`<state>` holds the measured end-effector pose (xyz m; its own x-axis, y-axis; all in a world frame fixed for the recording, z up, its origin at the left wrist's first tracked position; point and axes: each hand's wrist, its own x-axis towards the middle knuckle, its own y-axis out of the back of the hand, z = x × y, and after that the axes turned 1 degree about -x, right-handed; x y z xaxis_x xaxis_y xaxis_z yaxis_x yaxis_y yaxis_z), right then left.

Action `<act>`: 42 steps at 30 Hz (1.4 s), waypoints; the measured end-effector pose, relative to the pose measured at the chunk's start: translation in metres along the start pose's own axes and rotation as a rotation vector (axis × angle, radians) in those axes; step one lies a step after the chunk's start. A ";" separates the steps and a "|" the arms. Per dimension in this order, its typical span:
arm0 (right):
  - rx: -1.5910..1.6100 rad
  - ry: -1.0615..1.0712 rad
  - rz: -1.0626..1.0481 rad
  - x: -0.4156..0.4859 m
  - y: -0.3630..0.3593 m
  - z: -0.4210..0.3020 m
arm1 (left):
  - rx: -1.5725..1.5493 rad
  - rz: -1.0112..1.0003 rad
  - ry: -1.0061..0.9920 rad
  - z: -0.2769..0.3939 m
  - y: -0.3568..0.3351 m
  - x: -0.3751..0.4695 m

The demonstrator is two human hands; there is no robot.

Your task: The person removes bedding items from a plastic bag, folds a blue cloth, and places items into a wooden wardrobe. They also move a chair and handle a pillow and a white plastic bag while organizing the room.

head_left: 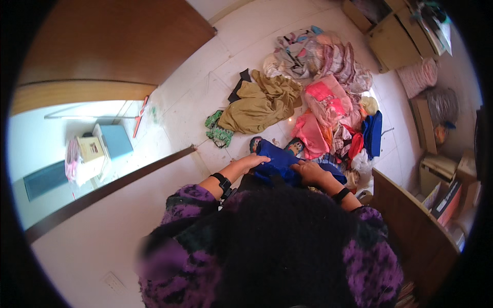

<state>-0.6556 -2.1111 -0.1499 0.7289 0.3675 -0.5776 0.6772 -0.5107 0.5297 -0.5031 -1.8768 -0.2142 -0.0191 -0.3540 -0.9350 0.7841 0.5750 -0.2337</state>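
Observation:
A blue cloth [278, 158], perhaps a garment, is spread between my hands above my slippered feet. My left hand [254, 161] grips its left edge, with the thumb lying on top. On the other side my right hand [311, 171] holds the cloth with curled fingers, and part of it extends beyond that hand to the right. Just ahead on the floor lies an olive-brown garment [258, 111], beside a green patterned cloth [218, 129] and a black cloth [239, 85]. Pink and red clothes [327, 104] are heaped to the right, with another blue folded cloth [372, 134] at their edge.
Patterned bedding [304, 54] lies at the far end of the heap. A brown door [115, 42] and an orange squeegee [140, 117] are at the left. Cardboard boxes [439, 169], a wooden panel [412, 200] and a cabinet [396, 42] line the right side.

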 end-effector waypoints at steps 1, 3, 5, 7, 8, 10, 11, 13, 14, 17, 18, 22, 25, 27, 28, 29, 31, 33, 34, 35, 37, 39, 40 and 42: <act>-0.025 0.010 -0.024 0.007 0.003 -0.004 | -0.027 0.045 0.006 -0.009 0.006 0.000; -0.055 0.044 -0.046 0.021 0.008 -0.011 | -0.018 0.174 0.072 -0.021 0.016 0.000; -0.066 0.055 -0.045 0.037 0.017 -0.015 | -0.117 0.135 0.032 -0.026 0.028 -0.002; -0.079 0.063 -0.065 0.053 0.024 -0.024 | -0.159 0.087 0.022 -0.025 0.045 -0.008; -0.078 0.055 -0.080 0.062 0.027 -0.029 | -0.164 0.060 0.020 -0.021 0.054 -0.011; -0.094 0.042 -0.049 0.080 0.036 -0.041 | -0.180 0.004 0.007 -0.010 0.079 -0.020; -0.095 0.028 -0.038 0.086 0.040 -0.047 | -0.190 -0.031 -0.001 -0.003 0.092 -0.024; -0.099 -0.003 -0.033 0.103 0.051 -0.059 | -0.184 -0.086 -0.035 0.016 0.117 -0.030; -0.105 -0.021 -0.028 0.112 0.057 -0.065 | -0.123 -0.067 -0.062 0.025 0.131 -0.032; -0.047 -0.042 0.015 0.136 0.072 -0.081 | -0.021 -0.030 -0.073 0.053 0.166 -0.036; -0.045 -0.043 0.012 0.143 0.077 -0.086 | 0.024 0.023 -0.039 0.060 0.175 -0.038; -0.052 -0.048 -0.006 0.164 0.093 -0.092 | -0.015 0.042 -0.040 0.076 0.196 -0.044; -0.089 -0.043 -0.014 0.167 0.098 -0.086 | -0.089 0.013 -0.034 0.077 0.194 -0.048; -0.107 -0.043 -0.020 0.165 0.098 -0.078 | -0.158 -0.005 -0.025 0.075 0.187 -0.048; -0.113 -0.043 -0.020 0.164 0.098 -0.073 | -0.179 0.009 -0.003 0.074 0.182 -0.046; -0.120 -0.042 -0.018 0.162 0.097 -0.067 | -0.194 0.007 -0.024 0.074 0.177 -0.044; -0.104 -0.018 0.006 0.157 0.096 -0.052 | -0.197 0.062 -0.010 0.075 0.163 -0.037; -0.090 0.023 0.012 0.151 0.097 -0.032 | -0.228 0.083 -0.015 0.076 0.150 -0.030; -0.079 0.051 0.007 0.148 0.097 -0.023 | -0.245 0.075 -0.009 0.076 0.142 -0.028; -0.079 0.067 -0.021 0.143 0.099 -0.013 | -0.266 0.075 -0.012 0.077 0.135 -0.025; -0.059 0.097 -0.039 0.135 0.103 0.006 | -0.272 0.094 -0.111 0.077 0.114 -0.020; -0.054 0.114 -0.041 0.128 0.108 0.022 | -0.319 0.119 -0.206 0.079 0.097 -0.018; -0.055 0.120 -0.031 0.122 0.111 0.032 | -0.370 0.126 -0.249 0.081 0.085 -0.014; -0.062 0.119 -0.026 0.113 0.117 0.049 | -0.503 0.134 -0.314 0.084 0.064 -0.010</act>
<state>-0.4994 -2.1674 -0.1839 0.7156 0.4713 -0.5155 0.6979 -0.4523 0.5553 -0.4009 -1.8986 -0.1972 0.3036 -0.4110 -0.8596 0.3764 0.8805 -0.2881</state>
